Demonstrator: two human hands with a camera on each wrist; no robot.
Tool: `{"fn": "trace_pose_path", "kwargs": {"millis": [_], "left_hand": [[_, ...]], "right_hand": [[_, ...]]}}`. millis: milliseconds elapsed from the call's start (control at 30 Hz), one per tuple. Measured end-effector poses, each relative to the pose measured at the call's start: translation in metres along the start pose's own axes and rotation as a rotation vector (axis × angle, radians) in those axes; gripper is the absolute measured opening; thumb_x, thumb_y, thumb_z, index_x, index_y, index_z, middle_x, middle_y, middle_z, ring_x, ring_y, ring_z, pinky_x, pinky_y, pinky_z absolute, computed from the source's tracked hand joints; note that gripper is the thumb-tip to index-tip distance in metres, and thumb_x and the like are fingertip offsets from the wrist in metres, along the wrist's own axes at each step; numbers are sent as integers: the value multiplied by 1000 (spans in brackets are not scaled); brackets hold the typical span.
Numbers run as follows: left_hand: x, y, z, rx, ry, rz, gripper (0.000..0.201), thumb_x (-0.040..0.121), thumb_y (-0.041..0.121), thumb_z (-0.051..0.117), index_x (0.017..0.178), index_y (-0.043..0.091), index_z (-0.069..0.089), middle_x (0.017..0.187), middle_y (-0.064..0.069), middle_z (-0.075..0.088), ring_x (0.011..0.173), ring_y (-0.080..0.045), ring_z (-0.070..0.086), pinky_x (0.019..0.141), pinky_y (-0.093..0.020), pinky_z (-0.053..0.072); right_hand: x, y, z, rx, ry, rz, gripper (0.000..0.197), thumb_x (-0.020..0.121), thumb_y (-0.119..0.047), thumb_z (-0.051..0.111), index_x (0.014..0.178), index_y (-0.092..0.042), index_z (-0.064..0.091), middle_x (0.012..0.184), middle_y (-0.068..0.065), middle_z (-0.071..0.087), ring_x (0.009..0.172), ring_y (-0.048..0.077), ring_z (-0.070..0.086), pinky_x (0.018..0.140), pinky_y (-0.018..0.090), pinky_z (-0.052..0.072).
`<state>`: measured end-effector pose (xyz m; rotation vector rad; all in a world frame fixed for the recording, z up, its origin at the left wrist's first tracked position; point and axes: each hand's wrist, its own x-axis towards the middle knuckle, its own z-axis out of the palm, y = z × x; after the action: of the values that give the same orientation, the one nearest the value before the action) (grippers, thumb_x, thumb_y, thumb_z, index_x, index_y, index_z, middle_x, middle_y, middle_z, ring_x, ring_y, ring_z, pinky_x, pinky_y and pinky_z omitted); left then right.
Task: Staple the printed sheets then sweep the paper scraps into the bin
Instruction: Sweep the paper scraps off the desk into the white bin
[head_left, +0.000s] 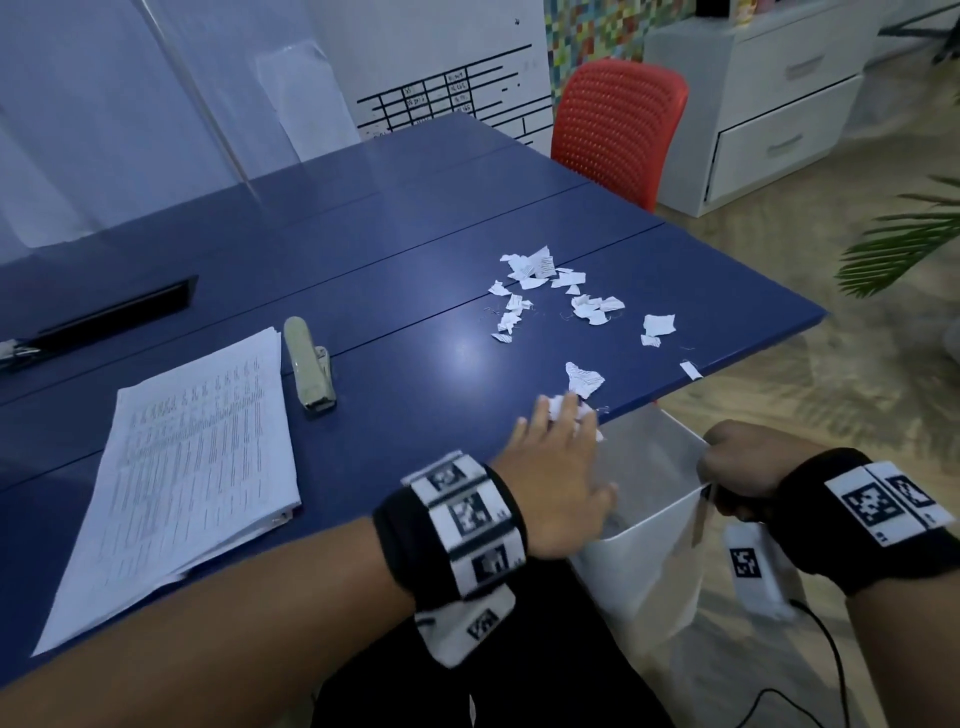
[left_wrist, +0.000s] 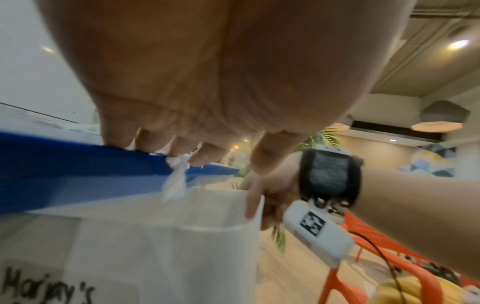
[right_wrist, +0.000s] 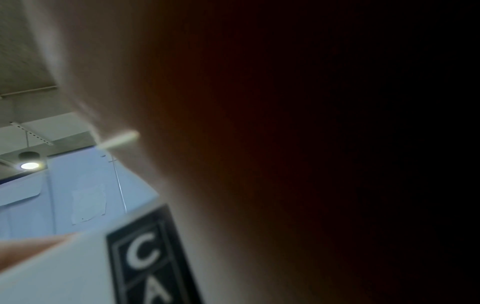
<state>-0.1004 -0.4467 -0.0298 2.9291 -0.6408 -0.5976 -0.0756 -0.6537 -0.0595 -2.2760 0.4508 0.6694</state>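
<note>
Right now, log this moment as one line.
phase: sweeping | left hand: pushing paper scraps off table edge | right hand: grips bin rim | more scraps remain

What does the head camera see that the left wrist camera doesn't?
Only the head view shows the stapler, the printed sheets and most paper scraps spread on the table. Only the left wrist view shows handwriting on the bin's side. Both show the left hand flat at the table edge, pushing scraps, and the right hand gripping the bin rim.

Dim room with ceiling spotlights, glare on the blue table (head_left: 457, 348), blurred wrist views, one mostly dark.
</note>
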Motion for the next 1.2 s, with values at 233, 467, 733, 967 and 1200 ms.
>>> {"fn": "trace_pose_path", "kwargs": {"millis": [233,467,733,967,1200], "left_hand": [[-17,18,-5,-139,17,232,55,93,28,44,145,17,34,153,-4,35,142,-25,34,116,-41,30],[47,-38,-84,-205,348,-61,58,93,27,51,148,16,34,156,-2,34,142,-20,33,112,-27,26],[91,-74,-90,-62,107,-202,54,91,36,55,141,18,45,146,-6,47,134,-27,45,106,-32,36],[72,-33,-53,8,87,-27,30,90,32,48,109,9,53,132,-9,46,125,-31,46,95,-35,40],[26,23,-16,-23,97,166,38,87,27,49,121,10,48,141,-5,36,138,-23,29,107,-48,38]], "right_hand": [[1,3,-7,-14,8,17,17,75,5,42,72,4,59,45,14,52,38,21,43,42,22,33],[8,2,-8,-27,14,25,18,78,5,42,69,4,57,43,14,55,41,24,47,44,23,36],[15,2,-12,-12,-7,20,18,74,4,41,68,5,58,43,14,55,50,29,51,51,29,39],[19,-1,-13,-22,6,15,18,77,1,42,69,2,57,38,9,53,38,22,46,48,24,37],[18,-5,-11,-26,6,22,19,77,0,43,71,1,60,44,11,57,41,24,49,49,26,40]]}}
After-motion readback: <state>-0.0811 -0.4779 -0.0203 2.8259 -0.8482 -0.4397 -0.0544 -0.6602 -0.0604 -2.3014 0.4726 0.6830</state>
